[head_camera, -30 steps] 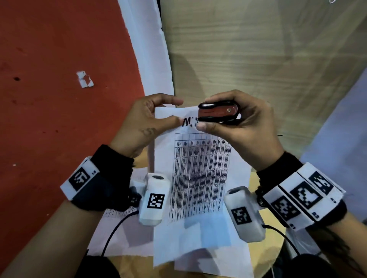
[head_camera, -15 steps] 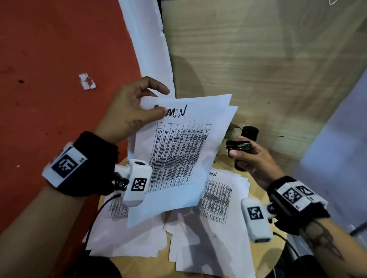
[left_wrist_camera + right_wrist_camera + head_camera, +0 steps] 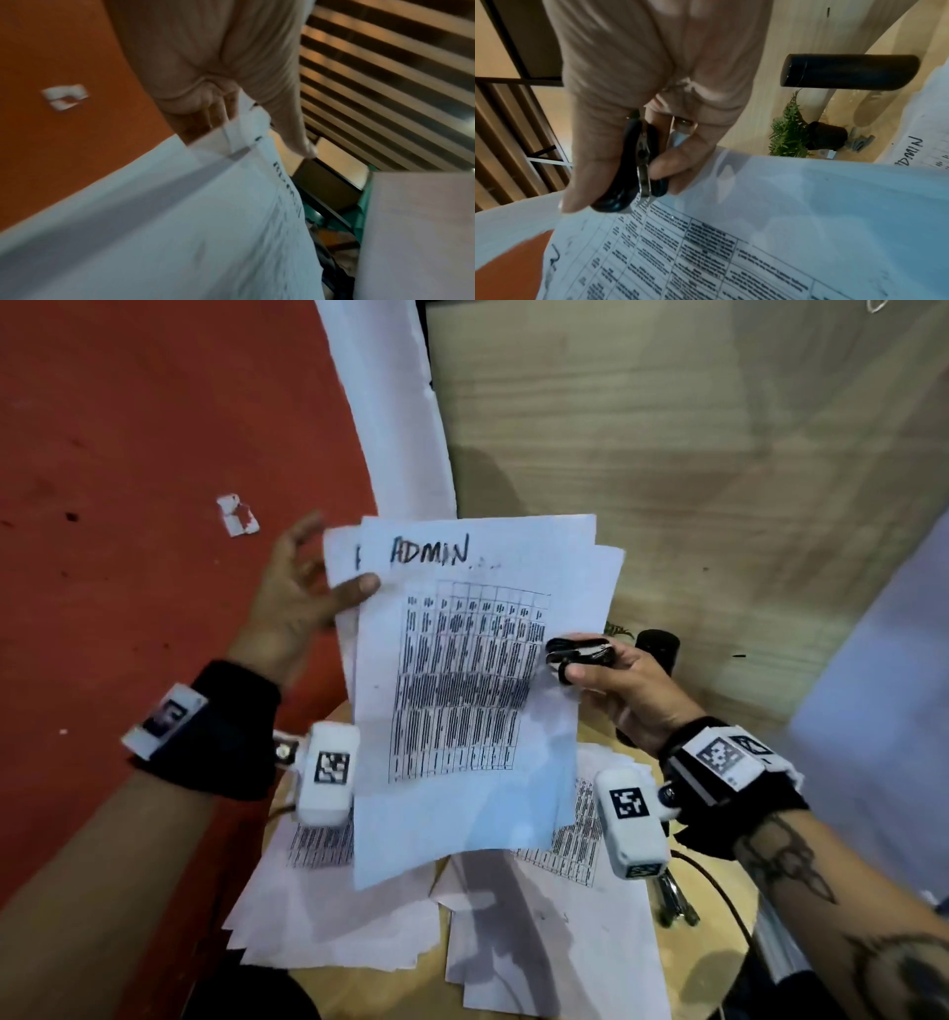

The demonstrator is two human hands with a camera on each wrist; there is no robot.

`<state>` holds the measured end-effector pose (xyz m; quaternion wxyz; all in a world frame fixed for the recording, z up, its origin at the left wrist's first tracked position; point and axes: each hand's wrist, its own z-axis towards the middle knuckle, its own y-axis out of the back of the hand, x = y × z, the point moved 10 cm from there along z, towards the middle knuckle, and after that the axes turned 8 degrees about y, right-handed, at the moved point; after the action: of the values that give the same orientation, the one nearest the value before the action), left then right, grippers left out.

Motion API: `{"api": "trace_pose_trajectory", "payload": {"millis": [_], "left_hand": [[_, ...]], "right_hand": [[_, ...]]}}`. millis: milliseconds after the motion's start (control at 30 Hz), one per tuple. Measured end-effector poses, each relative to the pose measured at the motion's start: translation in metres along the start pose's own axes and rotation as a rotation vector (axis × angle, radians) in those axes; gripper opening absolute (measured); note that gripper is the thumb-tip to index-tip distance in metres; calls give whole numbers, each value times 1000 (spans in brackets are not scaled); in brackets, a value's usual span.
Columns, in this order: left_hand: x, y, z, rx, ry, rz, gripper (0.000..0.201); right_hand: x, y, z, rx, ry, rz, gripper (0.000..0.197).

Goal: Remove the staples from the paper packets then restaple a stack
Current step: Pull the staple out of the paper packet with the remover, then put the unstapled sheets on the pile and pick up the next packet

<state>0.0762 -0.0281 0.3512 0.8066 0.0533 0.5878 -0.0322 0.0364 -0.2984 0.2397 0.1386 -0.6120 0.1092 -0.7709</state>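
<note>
A white paper packet [image 3: 462,711] headed "ADMIN" with a printed table hangs upright in front of me, its sheets fanned apart at the top. My left hand [image 3: 334,567] pinches its upper left edge, thumb on the front and fingers behind; the left wrist view shows that paper [image 3: 180,223] blurred. My right hand [image 3: 570,665] grips a black staple remover [image 3: 577,649] by the packet's right edge. The right wrist view has the remover [image 3: 634,172] squeezed between thumb and fingers, its metal tips just above the sheet [image 3: 782,223]. No staple is visible.
Loose sheets [image 3: 334,891] and another pile [image 3: 554,942] cover the round wooden table [image 3: 693,963]. A black cylinder [image 3: 657,644] and a small potted plant [image 3: 619,629] lie behind my right hand. A metal tool [image 3: 675,901] lies under my right wrist. Left is red floor with a paper scrap [image 3: 236,516].
The right hand drew the staple remover off the packet's top corner, dropped right, then came back to the right edge. The left hand kept the packet, whose sheets have fanned apart.
</note>
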Motion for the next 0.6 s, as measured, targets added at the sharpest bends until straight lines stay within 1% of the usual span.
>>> {"api": "trace_pose_trajectory", "payload": {"millis": [33, 67, 100, 133, 167, 200, 233, 267, 333, 367, 433, 467, 500, 567, 600], "left_hand": [[28, 2, -4, 13, 89, -50, 94], [56, -1, -12, 30, 184, -39, 103], [82, -4, -21, 47, 263, 5, 103], [103, -6, -28, 57, 315, 47, 91], [117, -8, -34, 55, 344, 67, 68], [127, -7, -38, 27, 356, 69, 42], [132, -2, -38, -17, 350, 73, 21], [136, 7, -36, -67, 341, 83, 12], [146, 33, -29, -154, 335, 141, 15], [156, 47, -26, -177, 355, 191, 18], [188, 80, -23, -206, 431, 297, 19], [207, 95, -24, -215, 482, 351, 11], [226, 109, -26, -221, 526, 407, 10], [266, 124, -36, -188, 628, 505, 37], [284, 129, -41, -166, 671, 561, 44]], "right_hand": [[-2, 5, 1, -32, -2, 22, 71], [-6, 8, 1, -54, -6, 34, 70], [-10, 10, 1, -67, -16, 37, 69], [-14, 9, 1, -75, -27, 33, 69], [-19, 8, 1, -81, -38, 23, 68], [-25, 7, 0, -92, -55, 7, 66], [-30, 7, 1, -110, -67, -11, 63], [-35, 10, 2, -137, -71, -35, 56], [-50, 25, 3, -224, -91, -83, 36], [-63, 36, 0, -273, -117, -120, 31], [-91, 61, -9, -338, -187, -187, 29], [-107, 73, -17, -352, -232, -229, 30], [-124, 82, -26, -348, -282, -278, 30], [-158, 98, -48, -330, -386, -362, 27], [-174, 103, -59, -311, -435, -415, 23]]}}
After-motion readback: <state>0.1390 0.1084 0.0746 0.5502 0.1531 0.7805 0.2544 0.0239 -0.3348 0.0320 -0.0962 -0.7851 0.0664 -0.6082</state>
